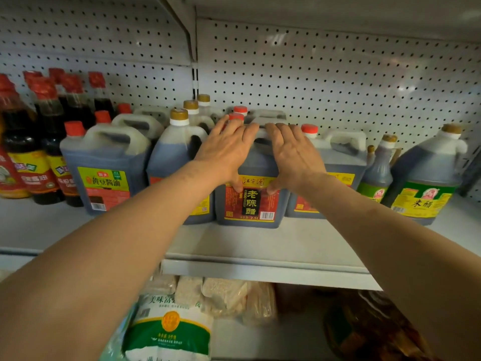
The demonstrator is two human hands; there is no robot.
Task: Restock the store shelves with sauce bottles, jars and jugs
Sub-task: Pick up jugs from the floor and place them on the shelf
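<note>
Hands first: left hand (226, 149) and right hand (291, 152) both lie flat on top of the vinegar jug (251, 194) at dead centre of the shelf (260, 243), fingers close together over its handle, thumbs hooked down onto the front label. That label reads 老陈醋 and 2.5L, with 江宁源 (I think) on the yellow strip up top. Counting the big ones I can make out roughly nine jugs on this shelf, some half hidden behind. At 9 o'clock of it sits a soy sauce jug (104, 173), label 黄豆酱油, red cap. Further toward 9 stand about seven tall red-capped bottles (46, 131). Out at 3 o'clock is a gold-capped jug (424, 178) marked 米醋. Down at 6, on the lower level, a white-and-green bag (169, 329) starting 美味
</note>
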